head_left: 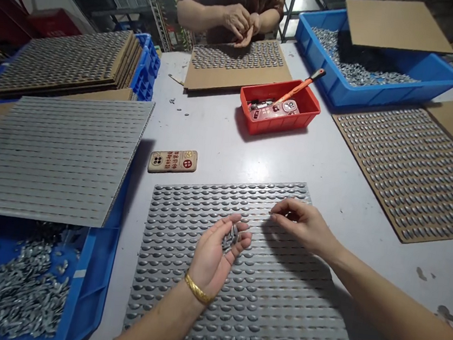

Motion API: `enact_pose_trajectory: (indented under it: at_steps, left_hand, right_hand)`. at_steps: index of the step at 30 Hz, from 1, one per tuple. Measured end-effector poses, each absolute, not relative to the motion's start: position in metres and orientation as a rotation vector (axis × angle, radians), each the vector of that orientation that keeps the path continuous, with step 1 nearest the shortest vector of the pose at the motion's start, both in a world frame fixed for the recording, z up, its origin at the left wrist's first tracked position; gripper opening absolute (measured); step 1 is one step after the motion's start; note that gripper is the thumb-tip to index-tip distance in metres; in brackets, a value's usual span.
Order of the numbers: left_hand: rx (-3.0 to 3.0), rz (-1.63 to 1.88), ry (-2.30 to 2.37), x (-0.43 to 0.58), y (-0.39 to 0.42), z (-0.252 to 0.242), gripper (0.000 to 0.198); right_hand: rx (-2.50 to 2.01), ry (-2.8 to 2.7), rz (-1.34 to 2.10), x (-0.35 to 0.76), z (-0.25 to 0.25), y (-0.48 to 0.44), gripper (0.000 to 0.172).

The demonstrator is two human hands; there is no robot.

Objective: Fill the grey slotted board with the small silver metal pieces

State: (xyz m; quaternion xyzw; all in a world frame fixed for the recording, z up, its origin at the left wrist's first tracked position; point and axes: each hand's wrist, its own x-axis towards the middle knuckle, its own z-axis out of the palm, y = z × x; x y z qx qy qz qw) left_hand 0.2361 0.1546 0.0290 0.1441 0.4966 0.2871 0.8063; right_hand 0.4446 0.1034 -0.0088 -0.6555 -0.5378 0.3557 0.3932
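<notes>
My left hand (215,253), palm up with a gold bracelet at the wrist, cups several small grey oval metal pieces (230,237) in its curled fingers. It is over the middle of a grey slotted board (297,303) lying in front of me. Rows of the same oval pieces (174,229) fill the left part of this board and its far edge; bare slots show on the right. Near the far right of the board, my right hand (304,225) has thumb and forefinger pinched together just above the slots. Whatever is between those fingertips is too small to make out.
A blue bin (93,286) of loose pieces stands at left, partly under another grey board (57,150). Beyond are a phone (173,162), a red tray (276,122) and another blue bin (386,93). A filled brown board (414,169) lies right. Across the table, a person's hands (241,24) work.
</notes>
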Motion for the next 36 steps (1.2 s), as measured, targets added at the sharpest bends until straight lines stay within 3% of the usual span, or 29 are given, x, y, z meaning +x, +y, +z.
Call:
enact_pose_trajectory:
  at_steps: [9,36]
  left_hand:
    - [0.293,0.562,1.052,0.238,0.141,0.014,0.015]
    - [0.27,0.547,0.989,0.241,0.141,0.021,0.023]
  right_hand:
    - [-1.709,-1.607,0.628,0.423,-0.029,0.132,0.011]
    - [-1.876,-1.994,0.304,0.424,-0.044,0.141,0.017]
